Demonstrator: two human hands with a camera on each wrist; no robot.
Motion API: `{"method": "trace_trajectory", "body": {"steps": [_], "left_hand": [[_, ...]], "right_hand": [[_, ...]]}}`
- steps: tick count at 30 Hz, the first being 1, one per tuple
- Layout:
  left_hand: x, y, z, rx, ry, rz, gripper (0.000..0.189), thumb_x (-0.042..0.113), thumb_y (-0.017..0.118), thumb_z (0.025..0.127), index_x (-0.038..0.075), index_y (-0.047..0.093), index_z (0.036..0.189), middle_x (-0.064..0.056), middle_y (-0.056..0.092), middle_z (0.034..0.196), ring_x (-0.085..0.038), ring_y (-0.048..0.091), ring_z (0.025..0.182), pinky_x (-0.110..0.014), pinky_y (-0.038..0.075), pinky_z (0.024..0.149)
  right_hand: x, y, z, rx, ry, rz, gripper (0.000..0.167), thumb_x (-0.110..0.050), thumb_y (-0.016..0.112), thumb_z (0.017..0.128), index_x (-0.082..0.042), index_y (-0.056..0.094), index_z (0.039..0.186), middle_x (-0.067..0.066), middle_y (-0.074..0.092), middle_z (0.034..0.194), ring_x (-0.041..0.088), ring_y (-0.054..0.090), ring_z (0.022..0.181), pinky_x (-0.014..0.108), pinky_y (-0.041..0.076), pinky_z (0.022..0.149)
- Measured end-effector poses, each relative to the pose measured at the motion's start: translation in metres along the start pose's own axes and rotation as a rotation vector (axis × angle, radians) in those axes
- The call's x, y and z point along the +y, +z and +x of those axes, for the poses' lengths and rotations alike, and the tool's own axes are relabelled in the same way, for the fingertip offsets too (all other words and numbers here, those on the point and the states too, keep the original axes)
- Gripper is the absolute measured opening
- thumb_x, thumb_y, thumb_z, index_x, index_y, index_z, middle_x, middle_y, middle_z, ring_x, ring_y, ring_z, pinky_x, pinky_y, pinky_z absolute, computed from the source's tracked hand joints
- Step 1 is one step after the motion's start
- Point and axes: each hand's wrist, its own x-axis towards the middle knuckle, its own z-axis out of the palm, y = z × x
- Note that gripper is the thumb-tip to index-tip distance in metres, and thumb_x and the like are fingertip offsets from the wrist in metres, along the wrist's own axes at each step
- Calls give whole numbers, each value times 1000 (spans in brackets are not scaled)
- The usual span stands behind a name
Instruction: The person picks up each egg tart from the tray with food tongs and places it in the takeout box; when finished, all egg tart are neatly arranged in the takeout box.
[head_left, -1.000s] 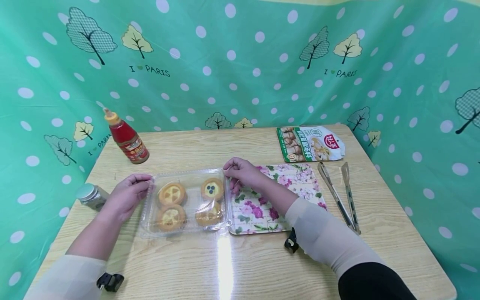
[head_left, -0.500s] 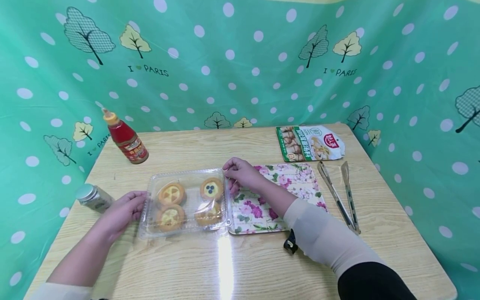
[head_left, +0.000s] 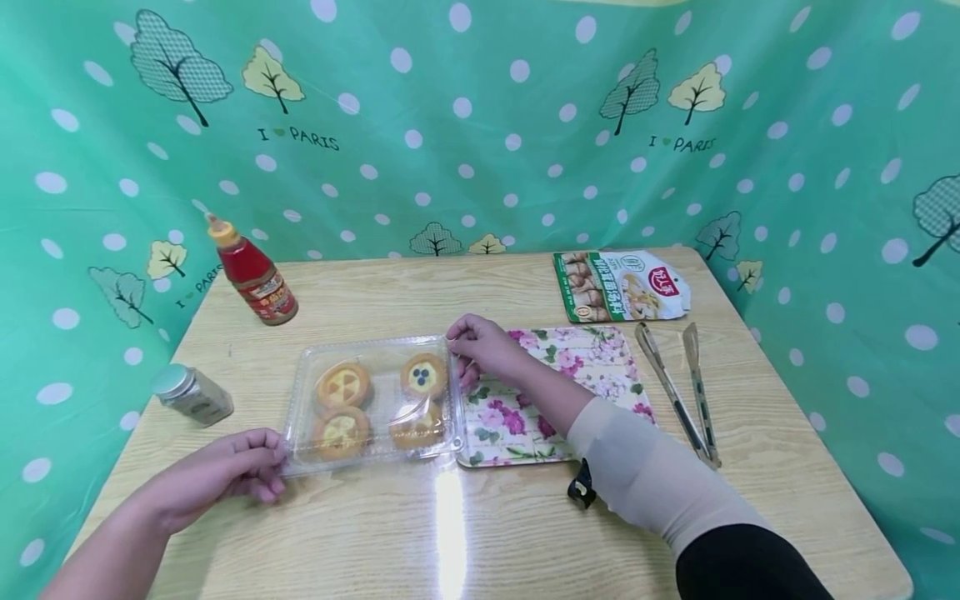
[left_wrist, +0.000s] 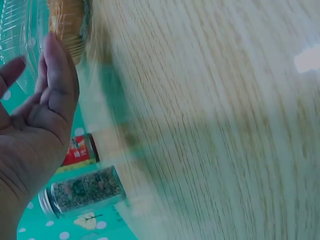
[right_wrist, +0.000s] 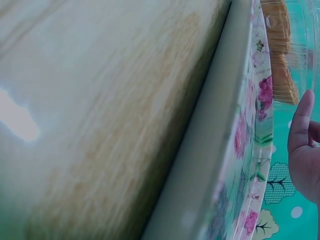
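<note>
A clear plastic clamshell box (head_left: 386,354) lies on the table with several round tarts (head_left: 342,385) inside. At its near left corner is my left hand (head_left: 217,475), fingers slightly bent and touching the edge; the left wrist view shows a gap between thumb and forefinger (left_wrist: 60,82). My right hand (head_left: 487,348) pinches the box's far right corner, its other fingers curled above a flower-patterned tray (head_left: 517,454). In the right wrist view only part of the right hand (right_wrist: 305,155) shows beside the box; the pinch itself is out of sight.
A seasoning jar (head_left: 197,396) lies tilted left of the box. Behind it stands a red sauce bottle (head_left: 258,279). Metal tongs (head_left: 678,400) lie right of the tray, and a green and white food packet (head_left: 622,287) lies at the back right.
My left hand has slid from the box's far left corner along its left edge to the near left corner. The right hand and the box have stayed about where they were.
</note>
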Motion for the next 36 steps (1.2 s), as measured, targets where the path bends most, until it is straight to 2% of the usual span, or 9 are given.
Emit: {"method": "trace_trajectory", "body": {"steps": [3, 7, 10, 13, 19, 22, 25, 31, 36], "left_hand": [[0, 0, 1, -109, 4, -66, 22, 13, 42, 105, -4, 56, 109, -13, 68, 102, -18, 69, 87, -36, 60, 79], [0, 0, 1, -166, -3, -119, 21, 10, 41, 105, -5, 56, 107, -11, 68, 102, -15, 70, 85, -32, 61, 77], [-1, -1, 1, -172, 4, -135, 20, 9, 40, 105, -4, 56, 106, -10, 69, 101, -15, 70, 85, -31, 61, 77], [-2, 0, 2, -175, 14, -146, 19, 8, 40, 105, -2, 56, 105, -9, 69, 101, -15, 70, 85, -31, 61, 77], [-1, 2, 3, -172, 20, -180, 18, 7, 40, 105, 1, 57, 103, -5, 70, 98, -14, 70, 85, -29, 61, 76], [0, 3, 2, -160, 17, -196, 17, 8, 41, 104, 3, 57, 103, -4, 71, 97, -14, 71, 85, -29, 61, 76], [1, 3, 1, -153, 18, -207, 15, 8, 42, 104, 4, 56, 102, -4, 71, 97, -15, 71, 85, -29, 61, 76], [0, 2, 2, -158, 28, -222, 15, 6, 41, 104, 5, 56, 102, -5, 71, 98, -16, 72, 86, -30, 61, 78], [0, 1, 4, -151, 40, -202, 15, 5, 42, 103, 3, 56, 103, -6, 71, 98, -16, 72, 86, -31, 61, 78]], "right_hand": [[-1, 0, -1, 3, 4, -7, 19, -10, 54, 100, -5, 51, 118, 13, 55, 92, 19, 58, 58, 57, 58, 68], [0, 0, -6, -7, 13, 6, 37, -14, 54, 101, -5, 41, 135, 14, 57, 95, 22, 60, 58, 55, 59, 69], [3, -2, -13, -37, 45, 19, 49, -17, 56, 100, -8, 35, 143, 15, 62, 94, 24, 63, 61, 50, 61, 67], [8, -5, -24, -93, 89, -1, 51, -20, 58, 99, -10, 36, 144, 18, 65, 90, 24, 64, 60, 48, 61, 66], [12, -5, -55, -253, 134, -87, 53, -22, 58, 98, -11, 36, 145, 23, 67, 102, 24, 65, 60, 48, 61, 63], [13, -1, -70, -345, 139, -94, 63, -17, 61, 96, -11, 28, 150, 28, 67, 105, 25, 66, 62, 51, 60, 64], [15, 6, -79, -401, 147, -73, 80, -14, 66, 93, -14, 15, 154, 31, 67, 102, 26, 67, 61, 52, 60, 62], [16, 18, -87, -401, 156, -18, 103, -10, 67, 91, -18, -12, 157, 32, 68, 94, 24, 68, 57, 47, 60, 60], [16, 20, -88, -385, 158, -12, 105, -7, 65, 92, -20, -17, 156, 30, 69, 91, 22, 67, 56, 40, 60, 56]]}}
